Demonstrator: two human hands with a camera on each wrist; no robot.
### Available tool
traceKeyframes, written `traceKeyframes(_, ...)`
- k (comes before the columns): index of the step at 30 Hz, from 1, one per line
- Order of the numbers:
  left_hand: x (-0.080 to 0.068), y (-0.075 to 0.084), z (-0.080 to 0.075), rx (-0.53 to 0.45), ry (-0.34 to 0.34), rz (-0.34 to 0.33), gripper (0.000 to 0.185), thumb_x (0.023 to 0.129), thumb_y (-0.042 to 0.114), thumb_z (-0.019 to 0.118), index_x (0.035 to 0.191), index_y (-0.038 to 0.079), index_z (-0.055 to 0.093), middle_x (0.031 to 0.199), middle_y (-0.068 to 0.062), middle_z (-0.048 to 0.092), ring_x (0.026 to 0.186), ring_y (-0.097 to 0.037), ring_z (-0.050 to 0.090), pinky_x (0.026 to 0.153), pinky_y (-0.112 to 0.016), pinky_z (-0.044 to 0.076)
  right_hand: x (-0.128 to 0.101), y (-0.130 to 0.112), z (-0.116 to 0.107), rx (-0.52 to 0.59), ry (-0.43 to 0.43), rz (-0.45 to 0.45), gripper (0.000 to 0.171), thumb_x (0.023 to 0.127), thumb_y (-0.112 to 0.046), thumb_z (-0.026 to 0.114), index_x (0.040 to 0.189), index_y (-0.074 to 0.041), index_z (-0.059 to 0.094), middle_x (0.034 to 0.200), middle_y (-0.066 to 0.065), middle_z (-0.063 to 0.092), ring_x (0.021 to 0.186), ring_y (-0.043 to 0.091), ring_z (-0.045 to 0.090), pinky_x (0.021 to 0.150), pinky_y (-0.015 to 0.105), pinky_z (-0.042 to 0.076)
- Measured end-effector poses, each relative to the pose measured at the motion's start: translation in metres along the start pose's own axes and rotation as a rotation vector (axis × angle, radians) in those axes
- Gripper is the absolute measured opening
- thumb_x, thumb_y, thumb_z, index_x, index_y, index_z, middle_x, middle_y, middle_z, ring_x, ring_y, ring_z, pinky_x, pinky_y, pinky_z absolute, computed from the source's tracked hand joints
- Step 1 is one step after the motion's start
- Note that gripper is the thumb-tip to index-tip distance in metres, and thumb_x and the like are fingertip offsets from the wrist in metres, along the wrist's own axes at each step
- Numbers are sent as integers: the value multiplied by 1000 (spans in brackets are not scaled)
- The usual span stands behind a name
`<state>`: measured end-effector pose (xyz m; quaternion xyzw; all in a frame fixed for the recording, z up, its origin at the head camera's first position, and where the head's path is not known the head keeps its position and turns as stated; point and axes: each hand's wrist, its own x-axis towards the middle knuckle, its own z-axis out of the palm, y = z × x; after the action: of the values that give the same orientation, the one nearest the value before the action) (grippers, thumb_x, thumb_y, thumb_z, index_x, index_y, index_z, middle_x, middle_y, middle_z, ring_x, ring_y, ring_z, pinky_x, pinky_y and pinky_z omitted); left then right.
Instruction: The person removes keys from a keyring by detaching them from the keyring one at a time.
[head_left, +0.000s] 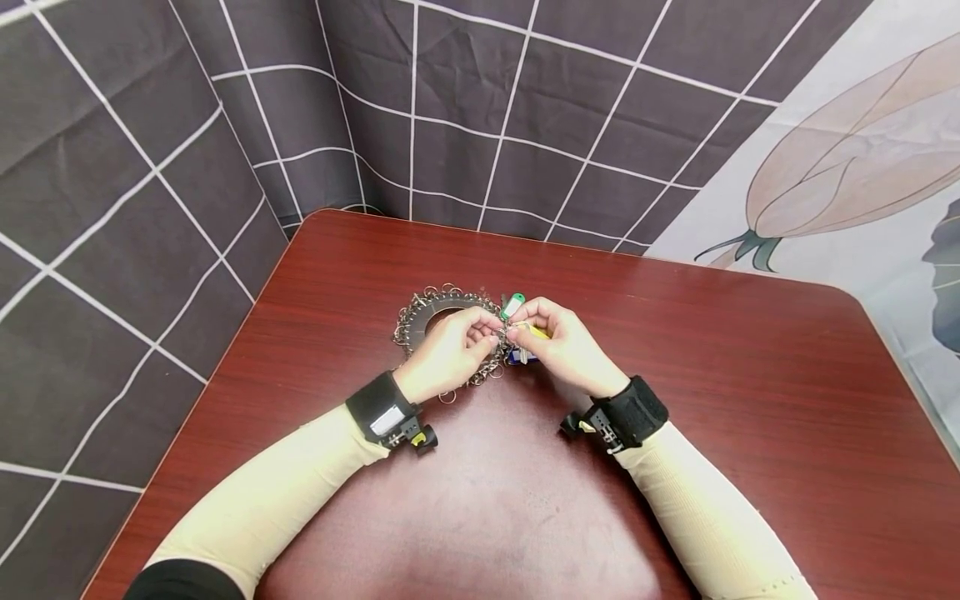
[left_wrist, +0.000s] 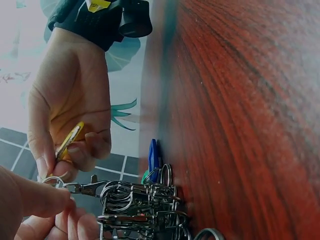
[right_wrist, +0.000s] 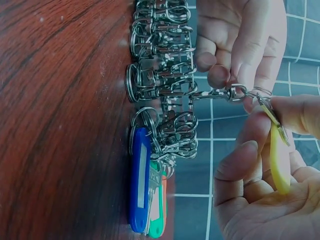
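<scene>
A round metal key holder (head_left: 437, 310) ringed with many snap clasps (right_wrist: 165, 75) lies on the red-brown table (head_left: 750, 383). My left hand (head_left: 489, 333) pinches one clasp (right_wrist: 217, 93) pulled out from the holder. My right hand (head_left: 517, 330) pinches a yellow key tag (right_wrist: 279, 157) by its small split ring (right_wrist: 261, 92), right at the clasp's end. In the left wrist view the yellow key tag (left_wrist: 70, 141) sits between the right hand's thumb and fingers. A blue tag (right_wrist: 138, 180) and a green tag (right_wrist: 156, 212) hang from the holder nearby.
Grey grid-patterned cloth (head_left: 135, 167) hangs behind and to the left of the table. A pale cloth with a flower print (head_left: 847, 158) hangs at the right. A loose ring (head_left: 447, 397) lies by my left wrist.
</scene>
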<state>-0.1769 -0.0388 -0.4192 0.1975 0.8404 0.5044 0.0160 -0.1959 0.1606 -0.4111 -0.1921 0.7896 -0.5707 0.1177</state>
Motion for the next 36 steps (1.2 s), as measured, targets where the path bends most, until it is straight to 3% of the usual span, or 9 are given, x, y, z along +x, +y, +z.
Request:
traceKeyframes(10, 0, -1, -1, 68, 8, -10, 10, 92, 14, 65, 100, 7, 65, 83, 1, 63, 78, -13, 60, 71, -24, 50, 0, -2, -1, 17, 17, -13, 18, 92, -9, 65, 106, -1, 57, 94, 11, 66, 80, 16, 62, 70, 21, 49)
traceKeyframes(19, 0, -3, 0, 60, 21, 1, 6, 91, 14, 66, 95, 10, 63, 84, 2, 63, 78, -12, 60, 71, -24, 51, 0, 0, -1, 38, 20, -23, 19, 91, -7, 65, 107, 0, 57, 95, 11, 66, 83, 16, 62, 74, 22, 50)
traceKeyframes(29, 1, -4, 2, 14, 102, 6, 4, 92, 12, 63, 94, 9, 62, 86, 0, 63, 79, -11, 61, 72, -23, 52, 0, -1, 0, 48, 8, -16, 22, 92, -6, 64, 110, 1, 56, 95, 15, 64, 83, 21, 62, 73, 21, 50)
traceKeyframes(33, 1, -4, 2, -19, 146, 20, 4, 92, 10, 62, 95, 8, 61, 87, -1, 62, 79, -12, 60, 72, -23, 52, 0, 0, 1, 27, -27, 1, 22, 91, -6, 66, 110, 1, 56, 95, 12, 64, 85, 28, 63, 70, 22, 50)
traceKeyframes(36, 1, -4, 3, -43, 165, 34, 5, 92, 8, 62, 97, 8, 60, 87, -2, 61, 78, -12, 59, 71, -24, 52, 0, 0, 1, 3, -58, 9, 22, 91, -8, 67, 109, 1, 57, 93, 14, 65, 80, 25, 61, 65, 20, 48)
